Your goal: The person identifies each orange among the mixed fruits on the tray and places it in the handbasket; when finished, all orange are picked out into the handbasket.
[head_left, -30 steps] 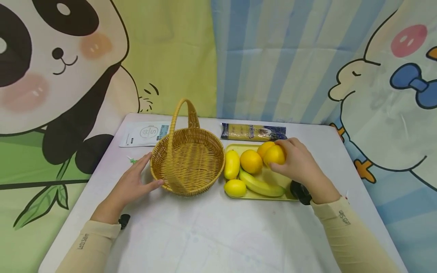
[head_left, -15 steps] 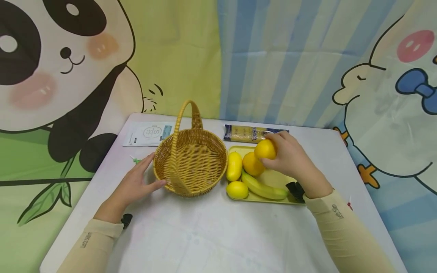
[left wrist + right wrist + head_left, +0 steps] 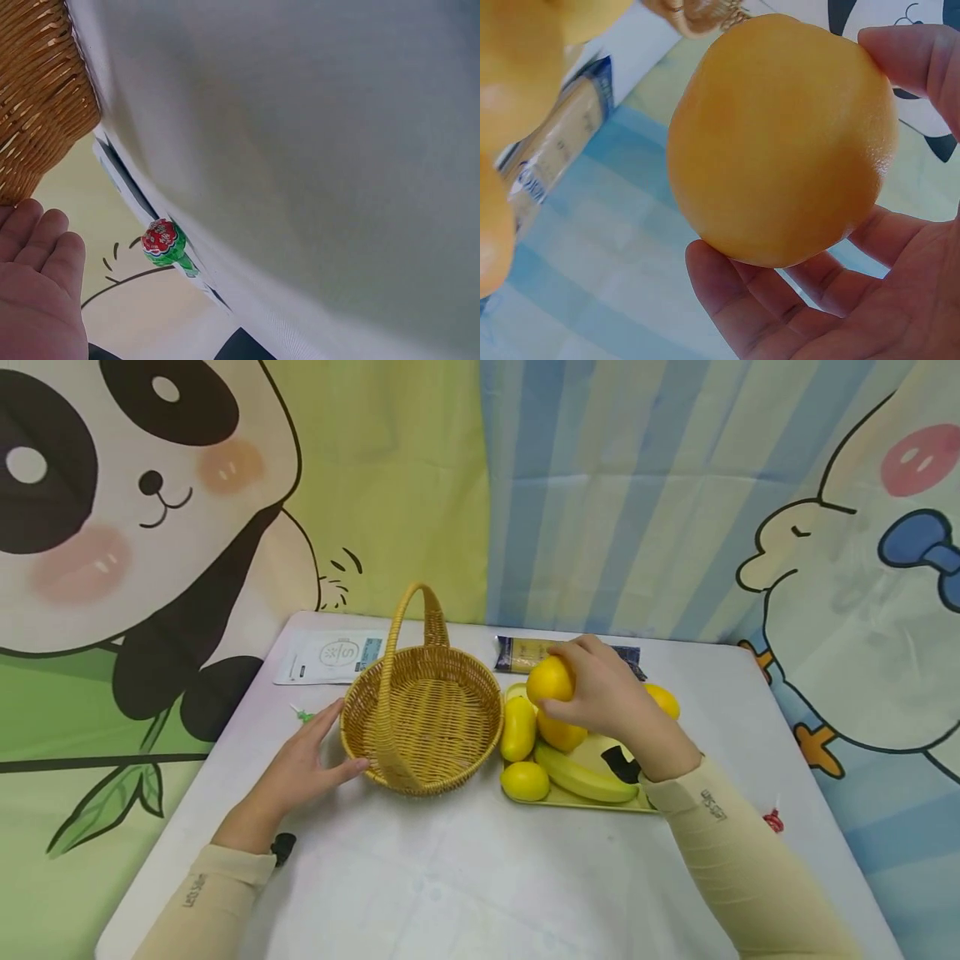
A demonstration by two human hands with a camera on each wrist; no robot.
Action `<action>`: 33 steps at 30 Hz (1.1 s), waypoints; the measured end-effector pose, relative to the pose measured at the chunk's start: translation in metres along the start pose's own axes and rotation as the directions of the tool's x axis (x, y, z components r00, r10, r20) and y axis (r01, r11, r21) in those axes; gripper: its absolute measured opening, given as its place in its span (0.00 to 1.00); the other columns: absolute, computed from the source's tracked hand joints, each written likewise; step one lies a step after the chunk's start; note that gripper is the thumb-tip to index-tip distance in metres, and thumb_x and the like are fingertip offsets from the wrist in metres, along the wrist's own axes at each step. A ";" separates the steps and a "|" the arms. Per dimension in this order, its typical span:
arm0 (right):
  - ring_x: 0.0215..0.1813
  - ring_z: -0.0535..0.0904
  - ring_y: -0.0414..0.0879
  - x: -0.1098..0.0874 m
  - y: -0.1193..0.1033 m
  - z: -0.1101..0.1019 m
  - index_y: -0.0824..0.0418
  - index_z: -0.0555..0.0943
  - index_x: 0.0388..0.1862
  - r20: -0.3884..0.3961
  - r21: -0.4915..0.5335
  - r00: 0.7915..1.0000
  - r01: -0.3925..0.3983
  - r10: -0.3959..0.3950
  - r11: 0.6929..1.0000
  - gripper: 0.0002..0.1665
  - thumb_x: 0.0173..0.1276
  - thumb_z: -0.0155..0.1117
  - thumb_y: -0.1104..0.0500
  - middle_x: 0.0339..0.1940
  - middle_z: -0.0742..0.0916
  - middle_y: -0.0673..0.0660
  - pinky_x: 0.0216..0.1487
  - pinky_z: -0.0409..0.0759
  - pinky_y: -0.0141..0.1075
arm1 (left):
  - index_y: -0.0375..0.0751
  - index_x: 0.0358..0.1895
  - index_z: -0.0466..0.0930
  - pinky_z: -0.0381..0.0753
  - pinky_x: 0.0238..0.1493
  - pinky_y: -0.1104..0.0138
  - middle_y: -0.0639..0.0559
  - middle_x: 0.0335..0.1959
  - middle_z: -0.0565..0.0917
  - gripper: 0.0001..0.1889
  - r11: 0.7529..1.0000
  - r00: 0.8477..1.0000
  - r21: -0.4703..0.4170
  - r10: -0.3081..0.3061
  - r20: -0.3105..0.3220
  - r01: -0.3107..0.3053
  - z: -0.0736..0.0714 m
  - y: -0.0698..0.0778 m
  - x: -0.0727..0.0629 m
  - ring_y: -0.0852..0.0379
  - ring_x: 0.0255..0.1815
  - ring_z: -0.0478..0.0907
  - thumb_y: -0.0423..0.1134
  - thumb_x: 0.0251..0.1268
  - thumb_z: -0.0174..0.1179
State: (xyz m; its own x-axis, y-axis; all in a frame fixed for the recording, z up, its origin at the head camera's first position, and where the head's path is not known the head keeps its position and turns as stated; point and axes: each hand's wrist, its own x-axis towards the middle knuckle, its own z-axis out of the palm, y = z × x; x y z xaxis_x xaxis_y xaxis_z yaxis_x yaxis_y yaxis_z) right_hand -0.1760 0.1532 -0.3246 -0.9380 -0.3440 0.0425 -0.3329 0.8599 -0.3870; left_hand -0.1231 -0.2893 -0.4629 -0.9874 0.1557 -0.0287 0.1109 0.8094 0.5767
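Note:
My right hand (image 3: pixel 603 693) holds a round orange (image 3: pixel 780 142) between its thumb and fingers, raised over the back of a pale yellow tray (image 3: pixel 600 807). A second orange (image 3: pixel 561 734) lies on the tray just below it, partly covered by the hand. Also on the tray are a yellow mango-like fruit (image 3: pixel 519 729), a lemon (image 3: pixel 525 781) and a banana (image 3: pixel 585 775). At the left side of a round wicker basket (image 3: pixel 420 718) with an arched handle, my left hand (image 3: pixel 307 768) lies with fingers extended, fingertips and thumb at the wall. Nothing lies inside the basket.
Behind the tray is a pasta packet (image 3: pixel 517 654); a white pouch (image 3: pixel 330 657) lies behind the basket. Another orange-yellow fruit (image 3: pixel 663 702) shows past my right wrist. A green-wrapped lollipop (image 3: pixel 166 244) is at left, a red one (image 3: pixel 773 820) at right.
My right hand has lifted the orange and carried it left toward the basket, uncovering the fruit at the tray's right. The left hand has stayed at the basket; the view has shifted slightly.

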 end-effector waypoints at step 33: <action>0.57 0.75 0.51 0.074 -0.085 0.051 0.54 0.76 0.73 0.140 0.026 0.954 0.265 -0.266 0.964 0.43 0.60 0.75 0.43 0.64 0.79 0.57 0.53 0.83 0.43 | 0.59 0.87 0.43 0.57 0.78 0.29 0.46 0.88 0.53 0.61 0.998 0.999 -0.028 -0.047 0.012 0.047 0.002 -0.001 0.001 0.32 0.86 0.52 0.71 0.56 0.71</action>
State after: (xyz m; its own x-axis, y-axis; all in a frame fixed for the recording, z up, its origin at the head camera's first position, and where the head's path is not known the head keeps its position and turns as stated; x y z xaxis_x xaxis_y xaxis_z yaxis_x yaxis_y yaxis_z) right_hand -0.2121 0.0357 -0.3359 -0.7929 -0.6092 0.0143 -0.5665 0.7281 -0.3859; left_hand -0.1244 -0.2888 -0.4648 -0.9901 0.1244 -0.0655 0.0610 0.7997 0.5973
